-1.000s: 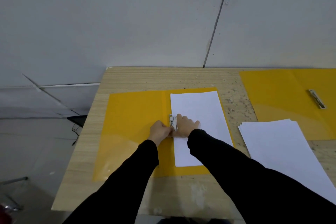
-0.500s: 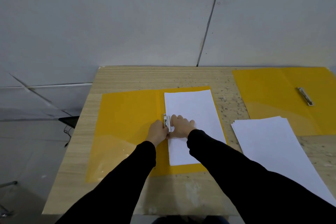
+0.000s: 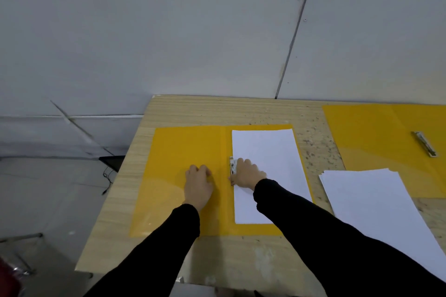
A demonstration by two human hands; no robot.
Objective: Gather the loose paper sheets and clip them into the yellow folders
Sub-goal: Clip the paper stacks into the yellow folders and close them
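An open yellow folder (image 3: 178, 149) lies flat on the wooden table (image 3: 241, 108). White paper sheets (image 3: 265, 149) rest on its right half, their left edge at a metal clip (image 3: 232, 166) near the spine. My right hand (image 3: 247, 173) presses on the sheets right beside the clip, fingers touching it. Palm down on the folder's left half is my left hand (image 3: 198, 183), its fingers curled and holding nothing. A second open yellow folder (image 3: 376, 132) with its own metal clip (image 3: 426, 143) lies at the far right. A stack of loose white sheets (image 3: 376, 207) sits in front of it.
A grey wall runs right behind the table. The table's left edge drops to a grey floor where a dark object with a cable (image 3: 111, 164) lies. Metal legs (image 3: 21, 239) show at the lower left.
My left hand has left the clip and slid left onto the folder's left half. My right hand stays on the sheets at the clip.
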